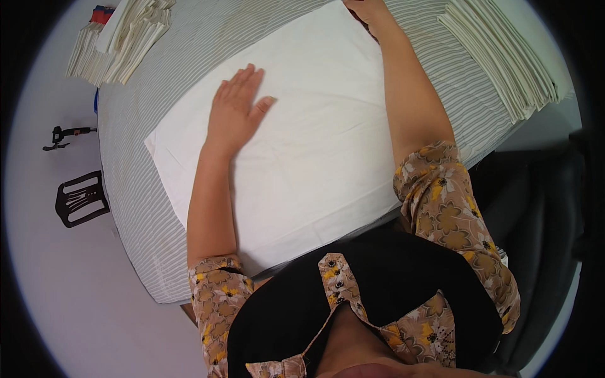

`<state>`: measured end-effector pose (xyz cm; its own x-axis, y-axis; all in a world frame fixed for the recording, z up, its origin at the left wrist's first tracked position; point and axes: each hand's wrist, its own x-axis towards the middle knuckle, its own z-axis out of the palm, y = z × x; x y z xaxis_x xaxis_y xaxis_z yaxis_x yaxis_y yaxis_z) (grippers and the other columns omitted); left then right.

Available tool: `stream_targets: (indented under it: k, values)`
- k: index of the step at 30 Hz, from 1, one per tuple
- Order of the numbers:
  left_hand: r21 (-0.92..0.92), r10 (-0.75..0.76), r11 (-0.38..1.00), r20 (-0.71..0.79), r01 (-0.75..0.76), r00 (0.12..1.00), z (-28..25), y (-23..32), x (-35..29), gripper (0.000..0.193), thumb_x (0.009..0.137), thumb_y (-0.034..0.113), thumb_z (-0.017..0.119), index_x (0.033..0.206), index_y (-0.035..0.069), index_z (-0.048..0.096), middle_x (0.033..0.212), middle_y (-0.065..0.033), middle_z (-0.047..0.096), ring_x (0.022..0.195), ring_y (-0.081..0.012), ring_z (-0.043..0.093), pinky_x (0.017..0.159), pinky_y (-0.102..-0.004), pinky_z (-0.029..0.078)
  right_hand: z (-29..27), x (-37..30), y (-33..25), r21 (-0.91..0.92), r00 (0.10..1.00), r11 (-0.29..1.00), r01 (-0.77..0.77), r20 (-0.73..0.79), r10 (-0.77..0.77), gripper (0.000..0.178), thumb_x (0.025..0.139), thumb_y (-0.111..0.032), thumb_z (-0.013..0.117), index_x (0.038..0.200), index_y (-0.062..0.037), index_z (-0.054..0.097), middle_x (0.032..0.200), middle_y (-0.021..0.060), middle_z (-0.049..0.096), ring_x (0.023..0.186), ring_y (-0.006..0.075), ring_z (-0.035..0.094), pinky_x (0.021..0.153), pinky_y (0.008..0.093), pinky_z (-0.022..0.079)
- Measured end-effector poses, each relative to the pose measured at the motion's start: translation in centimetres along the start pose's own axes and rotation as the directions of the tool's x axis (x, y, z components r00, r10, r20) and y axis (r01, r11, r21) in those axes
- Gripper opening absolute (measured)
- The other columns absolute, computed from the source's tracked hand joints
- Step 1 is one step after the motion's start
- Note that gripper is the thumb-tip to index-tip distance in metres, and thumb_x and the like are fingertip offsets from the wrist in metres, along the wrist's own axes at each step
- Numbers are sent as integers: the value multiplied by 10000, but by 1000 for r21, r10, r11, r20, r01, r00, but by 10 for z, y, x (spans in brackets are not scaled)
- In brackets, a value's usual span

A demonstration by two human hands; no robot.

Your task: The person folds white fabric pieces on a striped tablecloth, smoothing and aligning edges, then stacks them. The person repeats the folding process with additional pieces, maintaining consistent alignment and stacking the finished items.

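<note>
Nearest the lens, black top [391, 271] with floral trim, close to the cloth's near edge. White cloth [309, 164] spread on the striped table [148, 252], faintly creased. Left hand [238, 107] open, palm down on the cloth, thumb apart from fingers; right hand [368, 16] well away at the far right corner, cut by the rim: cannot tell whether clamped or merely resting. To smooth well, probably best to anchor that corner and sweep the left palm outward with even pressure. Around: right stack [498, 63] and left stack [123, 44] of folded cloth, chair [80, 200] beyond the table. In the way: left forearm [212, 201], over the cloth's left part; right forearm [413, 94], along its right edge.
</note>
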<state>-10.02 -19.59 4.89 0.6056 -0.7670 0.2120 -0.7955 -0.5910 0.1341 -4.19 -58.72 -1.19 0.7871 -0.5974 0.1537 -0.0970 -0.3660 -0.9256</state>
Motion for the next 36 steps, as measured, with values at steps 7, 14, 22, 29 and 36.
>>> stream_targets:
  k: [7, 14, 22, 29, 36]
  values:
    - [8, -256, 966, -34, 257, 966, 5, -39, 0, 509, 1071, 460, 402, 1482, 197, 545, 1591, -68, 452, 1513, -270, 335, 1246, -484, 192, 31, -48, -88, -240, 895, 881, 408, 293, -335, 430, 962, -444, 594, 995, -51, 764, 994, 168, 748, 962, 366, 703, 846, 454, 540]
    - [106, -361, 927, 6, 359, 932, 3, -51, -3, 548, 1070, 491, 376, 1552, 242, 452, 1646, -78, 361, 1541, -284, 277, 1245, -531, 170, 43, -116, -102, -710, 860, 594, 378, 507, 59, 646, 1003, -555, 518, 1324, -9, 646, 1501, 185, 500, 1416, 336, 434, 1102, 570, 387]
    - [141, -390, 913, 23, 383, 920, 6, -53, -6, 594, 1065, 539, 359, 1572, 234, 415, 1660, -74, 333, 1554, -276, 241, 1252, -541, 121, 6, -103, -56, -797, 920, 524, 299, 387, 65, 889, 1017, -674, 325, 1619, -28, 219, 1700, 147, 181, 1587, 292, 90, 1246, 592, 80]
    - [155, -458, 876, -22, 456, 888, 3, -59, -19, 588, 1068, 521, 375, 1568, 215, 421, 1657, -77, 336, 1555, -276, 236, 1252, -545, 123, 5, -111, -69, -833, 932, 419, 361, 326, -156, 888, 1020, -686, 314, 1609, -26, 241, 1698, 142, 194, 1587, 302, 85, 1254, 586, 65]
    - [97, -84, 992, 81, 76, 993, 20, -16, -24, 575, 1075, 508, 381, 1576, 228, 407, 1671, -59, 310, 1567, -283, 198, 1257, -525, 99, 49, -168, -90, -556, 695, 524, 645, 712, -100, 854, 1019, -686, 322, 1625, -91, 236, 1708, 130, 158, 1581, 354, 69, 1249, 595, 74]
